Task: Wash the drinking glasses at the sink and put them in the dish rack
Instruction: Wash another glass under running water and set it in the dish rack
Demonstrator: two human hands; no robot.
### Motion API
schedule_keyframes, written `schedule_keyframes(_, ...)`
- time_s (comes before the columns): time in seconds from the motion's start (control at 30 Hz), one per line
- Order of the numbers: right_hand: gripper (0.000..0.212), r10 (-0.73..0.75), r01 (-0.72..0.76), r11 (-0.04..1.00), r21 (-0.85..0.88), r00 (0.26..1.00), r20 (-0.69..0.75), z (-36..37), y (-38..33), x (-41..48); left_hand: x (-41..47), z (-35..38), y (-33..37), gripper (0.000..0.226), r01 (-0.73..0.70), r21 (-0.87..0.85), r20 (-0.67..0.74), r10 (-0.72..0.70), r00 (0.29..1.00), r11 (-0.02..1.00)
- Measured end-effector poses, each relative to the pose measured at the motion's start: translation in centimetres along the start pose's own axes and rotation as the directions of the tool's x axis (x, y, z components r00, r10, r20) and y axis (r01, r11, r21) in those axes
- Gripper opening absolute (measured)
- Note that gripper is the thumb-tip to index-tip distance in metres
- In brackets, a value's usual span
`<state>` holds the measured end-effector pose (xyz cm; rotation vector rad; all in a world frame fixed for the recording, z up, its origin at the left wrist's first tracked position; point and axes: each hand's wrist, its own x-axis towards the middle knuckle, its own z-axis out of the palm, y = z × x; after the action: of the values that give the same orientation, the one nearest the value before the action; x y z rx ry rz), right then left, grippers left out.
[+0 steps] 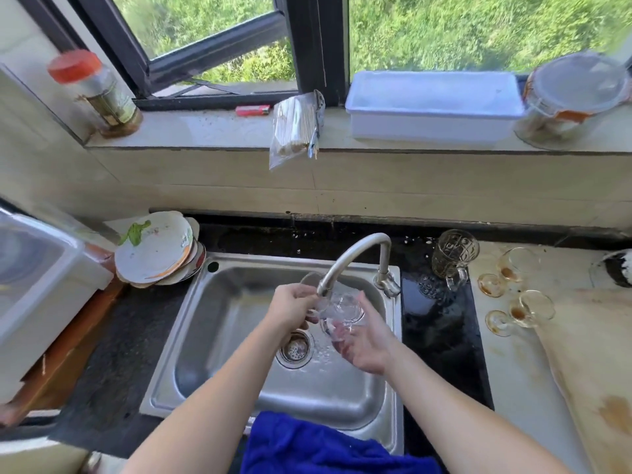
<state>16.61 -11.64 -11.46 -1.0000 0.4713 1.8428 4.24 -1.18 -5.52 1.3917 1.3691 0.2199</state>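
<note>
Two bare hands hold one clear drinking glass (342, 307) under the spout of a curved metal faucet (355, 249), over the middle of a steel sink (222, 323). The left hand (292, 307) pinches the glass from the left with curled fingers. The right hand (367, 347) cups it from below, palm up, fingers wrapped round it.

The faucet's base stands at the sink's back right corner, and a patterned glass mug (453, 254) stands upright just beside it at the back edge of the tabletop (506, 381). Further right, two stemmed glasses (530, 307) lie on their sides on the pale tabletop, brown dregs inside. They lie near each other and well apart from the sink. A wooden cutting board (595, 371) runs along the tabletop's right edge.

Dirty plates (154, 254) are stacked at the sink's back left corner, and a blue towel (325, 446) drapes over its near rim. On the windowsill (212, 128) stand a red-lidded jar (92, 94), its label too blurred to read, a red lighter (253, 110), a bag of chopsticks (294, 128) overhanging the sill's front edge, and a white tub (434, 107).
</note>
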Motion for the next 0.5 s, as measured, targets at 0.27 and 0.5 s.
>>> schedule_keyframes(0.27, 0.050, -0.321, 0.304, 0.947, -0.106, 0.916, -0.242, 0.0, -1.7, -4.0, -0.3, 1.6, -0.7, 0.012, 0.096, -0.157, 0.268, -0.052, 0.962, 0.983)
schedule_keyframes(0.5, 0.053, -0.825, 0.412, 0.476, -0.777, 0.516, -0.232, 0.7, 0.3, -6.5, 1.4, 0.4, -1.2, 0.013, -0.221, 0.398, 0.282, 0.110, 0.953, 0.891)
